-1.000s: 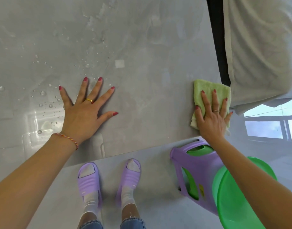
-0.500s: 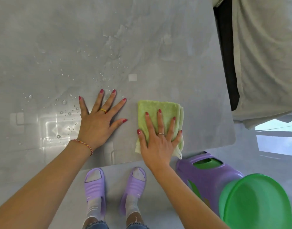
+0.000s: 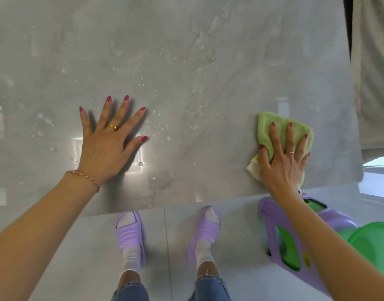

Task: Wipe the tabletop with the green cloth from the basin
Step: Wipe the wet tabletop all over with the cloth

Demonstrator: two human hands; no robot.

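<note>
The grey marble-look tabletop (image 3: pixel 186 51) fills the upper view, with water droplets scattered across its middle. A folded green cloth (image 3: pixel 280 129) lies near the table's front right corner. My right hand (image 3: pixel 283 158) presses flat on the cloth, fingers spread over it. My left hand (image 3: pixel 109 142) rests flat on the bare tabletop at the left, fingers apart, holding nothing. The green basin (image 3: pixel 373 242) sits on a purple stool (image 3: pixel 273 231) at the lower right, below the table edge.
The table's front edge runs just below both hands. My feet in purple slippers (image 3: pixel 130 233) stand on the grey tiled floor. A beige fabric-covered piece of furniture (image 3: pixel 373 72) stands right of the table.
My right hand slid the green cloth from the table's middle, beside my left hand, back to the front right corner. My left hand stayed flat on the table.
</note>
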